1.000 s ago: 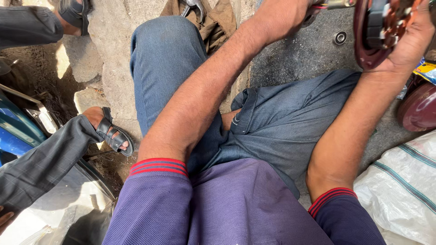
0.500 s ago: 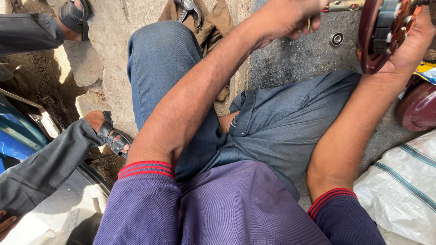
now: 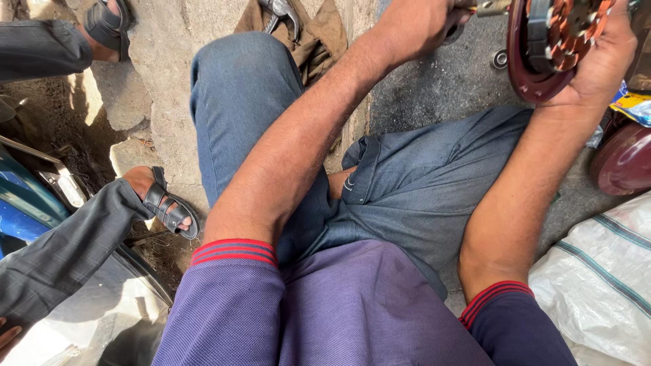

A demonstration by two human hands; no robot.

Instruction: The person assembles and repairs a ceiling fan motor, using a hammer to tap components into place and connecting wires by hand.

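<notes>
Since the earlier frame the left hand (image 3: pixel 413 24) has drawn its small metal tool (image 3: pixel 489 7) closer to the round dark-red motor housing with copper windings (image 3: pixel 553 41) at far right, its fingers clenched round the tool, while the right hand (image 3: pixel 600 57) cups the housing from beneath, suggesting work on the windings.

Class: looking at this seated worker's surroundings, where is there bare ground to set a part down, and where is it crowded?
Free: the dark ground between the left forearm, the raised knee and the maroon motor housing. A small washer lies at its edge. Crowded: the brown cloth with tools, and the right side, with a white sack.
</notes>
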